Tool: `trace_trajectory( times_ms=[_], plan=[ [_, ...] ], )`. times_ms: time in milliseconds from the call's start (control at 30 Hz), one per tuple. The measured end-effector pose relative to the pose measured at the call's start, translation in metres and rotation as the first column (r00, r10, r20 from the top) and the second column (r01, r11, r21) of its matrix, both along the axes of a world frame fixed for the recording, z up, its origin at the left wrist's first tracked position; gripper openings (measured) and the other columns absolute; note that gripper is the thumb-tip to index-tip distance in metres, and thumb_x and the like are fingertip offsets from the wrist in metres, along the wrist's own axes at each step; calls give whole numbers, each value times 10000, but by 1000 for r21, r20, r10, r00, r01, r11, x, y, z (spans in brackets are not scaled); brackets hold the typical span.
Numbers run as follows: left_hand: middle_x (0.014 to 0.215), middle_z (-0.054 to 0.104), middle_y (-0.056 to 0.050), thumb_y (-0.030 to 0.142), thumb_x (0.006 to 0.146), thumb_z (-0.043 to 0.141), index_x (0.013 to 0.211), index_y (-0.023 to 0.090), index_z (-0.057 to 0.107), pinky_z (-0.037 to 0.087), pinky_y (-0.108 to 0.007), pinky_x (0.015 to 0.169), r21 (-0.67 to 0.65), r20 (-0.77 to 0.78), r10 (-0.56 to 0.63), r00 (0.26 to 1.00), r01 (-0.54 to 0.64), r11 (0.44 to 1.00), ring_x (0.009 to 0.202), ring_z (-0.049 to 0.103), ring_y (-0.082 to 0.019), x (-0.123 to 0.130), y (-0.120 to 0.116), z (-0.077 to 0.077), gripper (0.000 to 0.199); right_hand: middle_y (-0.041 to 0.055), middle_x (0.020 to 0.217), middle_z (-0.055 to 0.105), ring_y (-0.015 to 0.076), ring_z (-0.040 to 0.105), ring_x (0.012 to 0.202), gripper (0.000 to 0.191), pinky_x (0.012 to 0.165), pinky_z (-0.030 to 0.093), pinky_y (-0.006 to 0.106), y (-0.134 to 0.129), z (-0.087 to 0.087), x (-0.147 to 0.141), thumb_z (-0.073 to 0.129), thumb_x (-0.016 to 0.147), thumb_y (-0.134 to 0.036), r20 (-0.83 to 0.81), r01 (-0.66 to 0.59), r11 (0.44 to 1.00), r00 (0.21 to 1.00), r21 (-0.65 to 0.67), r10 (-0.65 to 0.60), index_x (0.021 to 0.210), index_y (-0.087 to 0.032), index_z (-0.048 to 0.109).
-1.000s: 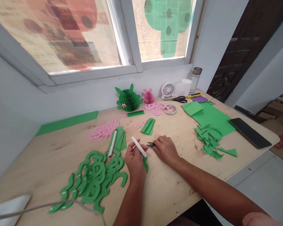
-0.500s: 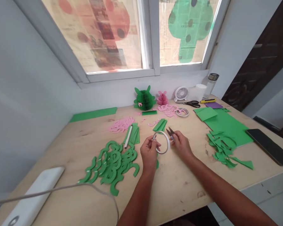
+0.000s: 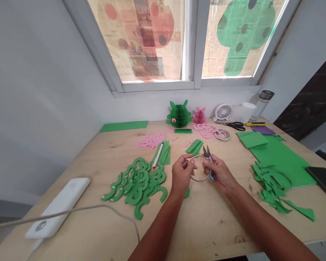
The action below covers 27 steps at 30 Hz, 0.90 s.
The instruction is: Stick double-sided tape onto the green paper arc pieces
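My left hand [image 3: 182, 173] pinches the left side of a thin ring-shaped roll of tape [image 3: 199, 180] above the table. In my right hand [image 3: 221, 173] is a small pair of scissors [image 3: 210, 159] with dark blades pointing up and away and a bluish handle. The fingertips of that hand also touch the right side of the tape roll. A green paper piece [image 3: 187, 193] shows partly from behind my left wrist. Left of my hands lies a pile of curved green paper pieces [image 3: 138, 183].
A white marker [image 3: 158, 156] lies on green strips beside pink cut-outs [image 3: 152, 140]. Behind stand a green paper figure [image 3: 179, 115], a pink one [image 3: 199, 116] and a small fan [image 3: 222, 111]. Green scraps [image 3: 271, 185] and a phone [image 3: 323, 183] lie right; a cable [image 3: 97, 206] crosses front left.
My right hand has come to the tape roll and now touches its right side, the scissors turned more upright. The roll's open face has turned. The view has shifted left.
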<state>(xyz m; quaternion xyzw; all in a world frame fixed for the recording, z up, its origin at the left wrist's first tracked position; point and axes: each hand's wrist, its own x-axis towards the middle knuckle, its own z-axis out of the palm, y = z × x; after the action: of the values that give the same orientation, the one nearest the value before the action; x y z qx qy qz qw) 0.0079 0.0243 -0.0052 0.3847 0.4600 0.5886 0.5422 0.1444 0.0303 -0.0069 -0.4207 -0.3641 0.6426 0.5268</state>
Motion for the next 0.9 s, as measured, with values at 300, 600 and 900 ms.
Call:
trace_trajectory(
  times_ms=[300,600,900],
  plan=[
    [650,659,-32,288,655,702,857,139,666,433,-238,574,10,63,21,998,-21,1000,558,562,-121,-6,-2,-11,254,-41,582,516,93,414,525,364,503,310,218,0,-9,-4,770,630,-388,30,51,997,998,54,-53,888,-174,627],
    [561,637,-33,368,657,731,849,142,680,457,-274,607,-68,193,-236,952,253,965,533,554,-134,-11,-8,-9,301,-36,575,495,114,420,530,409,510,320,240,2,-12,2,740,653,-442,129,86,995,987,58,-92,947,-179,633],
    [654,665,-42,319,670,727,769,163,683,455,-279,696,14,65,-205,977,204,979,658,593,-156,-11,-11,-6,190,-42,703,464,98,408,588,475,541,347,229,7,-19,10,771,620,-367,275,288,953,912,94,-303,1040,-217,607]
  ],
)
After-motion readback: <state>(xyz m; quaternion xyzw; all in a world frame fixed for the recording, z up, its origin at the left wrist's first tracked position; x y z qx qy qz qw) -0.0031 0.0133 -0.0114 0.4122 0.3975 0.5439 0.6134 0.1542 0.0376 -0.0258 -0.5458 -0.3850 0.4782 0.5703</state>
